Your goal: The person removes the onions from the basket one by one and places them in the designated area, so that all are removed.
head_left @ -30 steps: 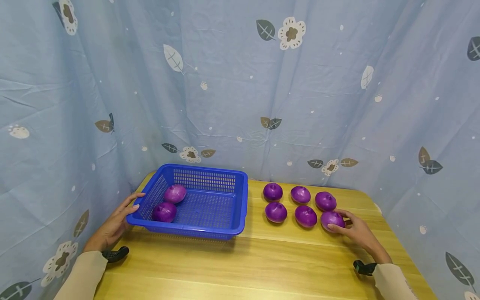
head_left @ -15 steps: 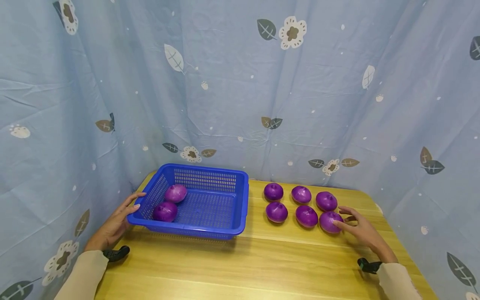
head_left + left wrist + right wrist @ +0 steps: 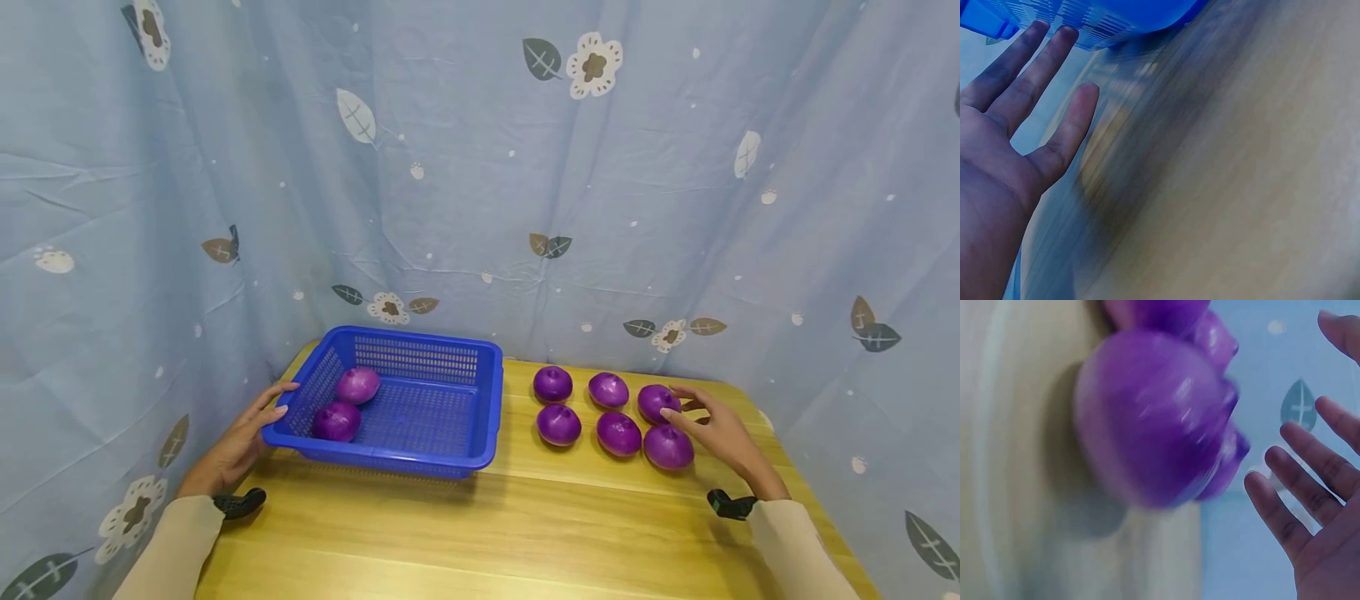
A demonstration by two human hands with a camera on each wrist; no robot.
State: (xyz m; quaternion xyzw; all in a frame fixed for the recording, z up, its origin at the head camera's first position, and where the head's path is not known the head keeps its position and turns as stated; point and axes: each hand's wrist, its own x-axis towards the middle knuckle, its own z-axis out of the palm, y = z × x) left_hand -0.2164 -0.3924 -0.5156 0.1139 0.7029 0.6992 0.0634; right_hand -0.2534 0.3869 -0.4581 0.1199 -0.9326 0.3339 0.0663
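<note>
Several purple onions stand in two rows on the wooden table, right of a blue plastic basket (image 3: 420, 459). My right hand (image 3: 716, 429) is spread above the right end of the rows, its fingertips close to the back onion (image 3: 657, 404). The front onion (image 3: 668, 448) sits just under the thumb side of that hand. In the right wrist view the fingers (image 3: 1289, 529) are extended, holding nothing, beside a large blurred onion (image 3: 1147, 419). My left hand (image 3: 240, 446) reaches to the basket's left end, with straight fingers (image 3: 1035, 87) right at its slotted wall.
Two onions, one pinkish (image 3: 357, 385) and one darker (image 3: 337, 422), lie in the left part of the basket. A blue flowered curtain (image 3: 480, 167) hangs close behind the table (image 3: 525, 533) and on both sides.
My right hand has let go of the front right onion and moved away from the body, over the back right one. My left hand stays at the basket; the head view shifts slightly.
</note>
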